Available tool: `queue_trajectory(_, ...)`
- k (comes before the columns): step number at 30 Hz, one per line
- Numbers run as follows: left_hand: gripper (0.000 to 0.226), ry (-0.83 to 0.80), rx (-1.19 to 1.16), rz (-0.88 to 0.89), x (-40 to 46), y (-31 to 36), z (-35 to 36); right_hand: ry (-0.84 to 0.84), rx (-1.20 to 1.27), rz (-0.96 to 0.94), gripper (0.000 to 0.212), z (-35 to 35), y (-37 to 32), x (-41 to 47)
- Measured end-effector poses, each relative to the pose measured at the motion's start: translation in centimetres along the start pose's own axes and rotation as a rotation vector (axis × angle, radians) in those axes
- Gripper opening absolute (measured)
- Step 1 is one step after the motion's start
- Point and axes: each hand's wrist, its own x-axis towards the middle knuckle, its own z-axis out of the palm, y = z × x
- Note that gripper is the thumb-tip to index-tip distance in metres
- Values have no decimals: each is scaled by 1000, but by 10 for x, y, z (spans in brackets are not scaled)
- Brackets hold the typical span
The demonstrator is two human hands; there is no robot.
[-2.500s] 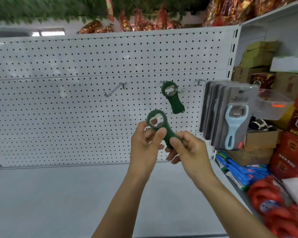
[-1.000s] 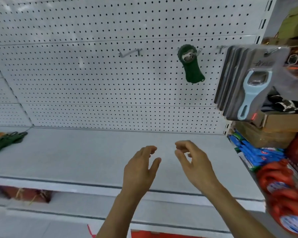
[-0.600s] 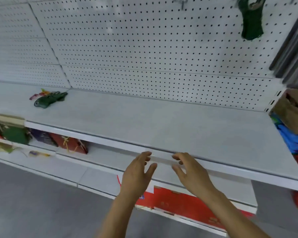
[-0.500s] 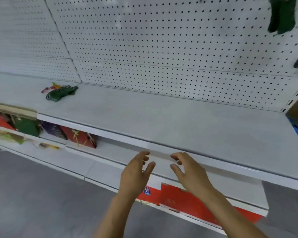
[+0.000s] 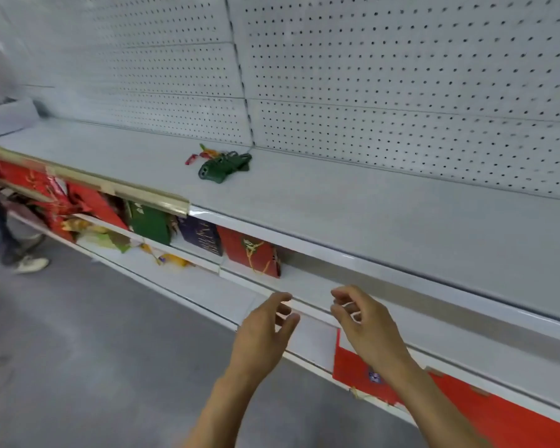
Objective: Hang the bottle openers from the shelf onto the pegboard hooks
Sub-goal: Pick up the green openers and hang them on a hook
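With left hand (image 5: 265, 321) and right hand (image 5: 366, 321) loosely spread and nothing held, the green bottle openers (image 5: 223, 164) on the shelf (image 5: 353, 208) must be reached next.

Two bare arms reach up from the bottom of the view, side by side. The left hand (image 5: 265, 328) is held out in front with its back facing up. Its fingers are loosely bent and its thumb sticks out to the right. It holds nothing. The right hand (image 5: 366, 324) is just beside it, a small gap apart. Its fingers curl in a bit more, with the tips pointing to the left, toward the other hand. It holds nothing too. The two hands do not touch.
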Motion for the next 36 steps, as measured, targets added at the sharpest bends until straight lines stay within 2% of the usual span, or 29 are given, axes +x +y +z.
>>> queue_trajectory(10, 32, 48, -21, -39, 79, -80, -87, -48, 45, -10, 14, 76, -65, 95)
queue_trajectory(17, 30, 107, -50, -28, 193, -108, -126, -50, 58, -43, 16, 103, -87, 210)
queue_trajectory(23, 32, 150, -108, -98, 296, -128, -163, -54, 27, -87, 15, 129, -115, 308)
queue_trajectory(26, 38, 188, -70, -124, 343, -139, -170, -57, -10, -82, 16, 140, -126, 347)
queue_trajectory(29, 46, 244, -41, -228, 384, -152, -172, -36, -38, -68, 15, 152, -139, 377)
queue_trajectory(32, 66, 261, 146, -342, 422, -162, -169, -19, -67, -45, 16, 166, -152, 400)
queue_trajectory(36, 81, 195, 307, -330, 448, -174, -165, 23, -102, -35, 15, 186, -164, 423)
